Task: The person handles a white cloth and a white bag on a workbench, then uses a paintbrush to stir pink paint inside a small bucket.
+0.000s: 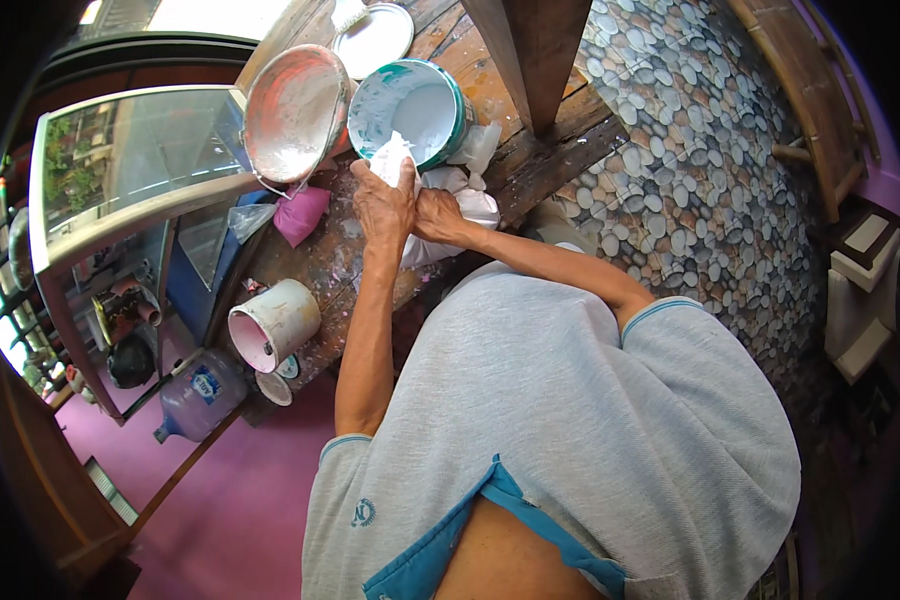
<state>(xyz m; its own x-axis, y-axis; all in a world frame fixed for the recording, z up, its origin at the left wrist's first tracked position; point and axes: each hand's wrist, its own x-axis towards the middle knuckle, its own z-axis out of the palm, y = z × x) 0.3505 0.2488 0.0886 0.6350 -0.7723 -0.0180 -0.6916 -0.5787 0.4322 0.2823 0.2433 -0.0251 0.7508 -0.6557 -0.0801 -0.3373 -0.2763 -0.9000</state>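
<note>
The left hand (385, 208) was closed around the crumpled white plastic bag (392, 158), whose narrow end pointed ahead to the near rim of the round teal-and-white plastic bucket (374, 97); the right hand (438, 217), farther back, was curled, its hold unclear.

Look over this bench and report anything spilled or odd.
Yes: white and pink spatters mark the wooden tabletop beside the pink bag, like stray drips. Pale residue also coats the reddish bucket. It looks messy rather than damaged; no obvious puddle shows.
</note>
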